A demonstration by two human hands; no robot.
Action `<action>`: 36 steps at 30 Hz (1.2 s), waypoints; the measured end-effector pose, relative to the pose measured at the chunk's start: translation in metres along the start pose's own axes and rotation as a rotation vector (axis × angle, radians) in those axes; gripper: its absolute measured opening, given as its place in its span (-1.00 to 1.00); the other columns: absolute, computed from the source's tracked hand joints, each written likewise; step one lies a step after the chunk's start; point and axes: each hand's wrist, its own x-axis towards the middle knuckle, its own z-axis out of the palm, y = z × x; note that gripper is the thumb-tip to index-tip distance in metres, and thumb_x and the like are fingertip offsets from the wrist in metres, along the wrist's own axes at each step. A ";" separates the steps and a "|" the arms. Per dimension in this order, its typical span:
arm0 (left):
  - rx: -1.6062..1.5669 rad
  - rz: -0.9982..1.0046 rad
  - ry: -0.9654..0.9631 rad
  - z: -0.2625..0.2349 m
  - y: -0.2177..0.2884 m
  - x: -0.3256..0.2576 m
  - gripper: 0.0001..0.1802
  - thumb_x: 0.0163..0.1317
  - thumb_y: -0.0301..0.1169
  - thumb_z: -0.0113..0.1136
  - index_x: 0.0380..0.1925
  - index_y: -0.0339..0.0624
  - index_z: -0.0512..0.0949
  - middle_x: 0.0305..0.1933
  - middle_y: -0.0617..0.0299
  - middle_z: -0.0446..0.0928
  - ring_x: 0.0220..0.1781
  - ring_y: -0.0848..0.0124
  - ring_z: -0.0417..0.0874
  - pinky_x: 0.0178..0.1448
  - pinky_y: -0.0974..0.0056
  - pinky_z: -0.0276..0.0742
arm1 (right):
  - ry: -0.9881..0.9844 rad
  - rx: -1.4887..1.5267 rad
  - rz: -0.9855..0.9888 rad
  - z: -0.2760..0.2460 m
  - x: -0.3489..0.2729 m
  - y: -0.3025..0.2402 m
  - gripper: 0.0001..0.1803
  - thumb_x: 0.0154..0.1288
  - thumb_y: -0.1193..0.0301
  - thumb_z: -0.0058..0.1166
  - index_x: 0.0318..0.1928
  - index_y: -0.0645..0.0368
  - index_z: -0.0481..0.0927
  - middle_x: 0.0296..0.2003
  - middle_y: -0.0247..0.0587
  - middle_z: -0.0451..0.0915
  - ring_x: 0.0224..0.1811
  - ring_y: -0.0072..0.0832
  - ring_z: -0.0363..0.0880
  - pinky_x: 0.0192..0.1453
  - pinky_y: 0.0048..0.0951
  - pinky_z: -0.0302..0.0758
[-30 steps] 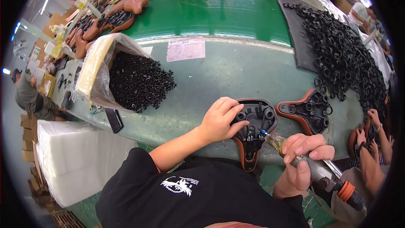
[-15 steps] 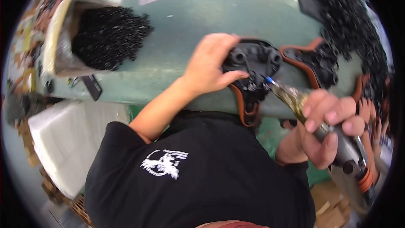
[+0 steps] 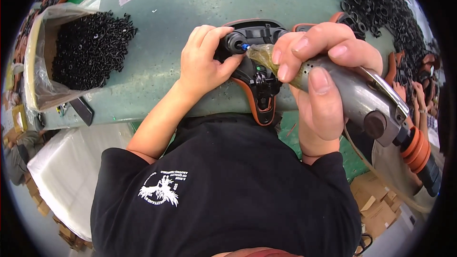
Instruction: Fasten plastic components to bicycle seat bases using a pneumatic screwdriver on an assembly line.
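A black bicycle saddle with an orange-brown edge (image 3: 253, 96) lies upside down on the table, its narrow end toward me. My left hand (image 3: 202, 62) grips its wide end from the left, fingers over the far edge and thumb on the underside. My right hand (image 3: 328, 74) is wrapped round a grey power screwdriver (image 3: 364, 100) with clear yellowish wrap on its nose. The blue-collared bit (image 3: 244, 47) points into a round black bumper (image 3: 234, 43) at the saddle's wide left end. Whether it touches a screw there is hidden.
At the left, a plastic-lined box (image 3: 35, 62) lies tipped, black screws (image 3: 93, 47) spilling out. A dark flat object (image 3: 82, 111) sits beside it. Another saddle (image 3: 340, 17) is partly hidden behind my right hand. Black rings (image 3: 376, 4) pile up far right, near another person's hands (image 3: 419, 96).
The screwdriver has moved left and away from me, its bit going from the saddle's middle to the round bumper. My left hand and the saddle appear farther left in view.
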 end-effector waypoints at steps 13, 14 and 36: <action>-0.214 -0.102 0.040 0.000 -0.025 -0.013 -0.40 -0.19 -0.43 0.58 -0.01 -0.18 0.65 -0.10 0.11 0.65 0.00 0.06 0.67 0.13 0.04 0.62 | -0.022 -0.154 0.028 0.038 0.001 0.038 -0.62 0.46 0.57 0.10 0.16 0.04 0.29 -0.09 0.00 0.50 -0.35 -0.29 0.59 -0.12 -0.05 0.67; -0.243 -0.146 0.072 0.000 -0.025 -0.013 -0.41 -0.20 -0.42 0.59 -0.04 -0.18 0.66 -0.08 0.13 0.64 0.05 0.07 0.65 0.16 0.05 0.61 | -0.036 -0.144 -0.004 0.038 -0.002 0.041 -0.63 0.47 0.55 0.10 0.16 0.04 0.30 -0.10 -0.02 0.49 -0.37 -0.29 0.59 -0.13 -0.06 0.66; -0.605 -0.186 0.103 0.024 -0.041 -0.028 -0.57 -0.07 -0.44 0.66 -0.19 -0.24 0.67 0.00 0.10 0.72 0.25 0.08 0.73 0.21 0.10 0.71 | -0.187 -0.189 -0.055 0.037 0.006 0.058 -0.52 0.47 0.47 0.14 0.31 0.07 0.32 -0.05 0.04 0.53 -0.42 -0.32 0.60 -0.24 -0.12 0.66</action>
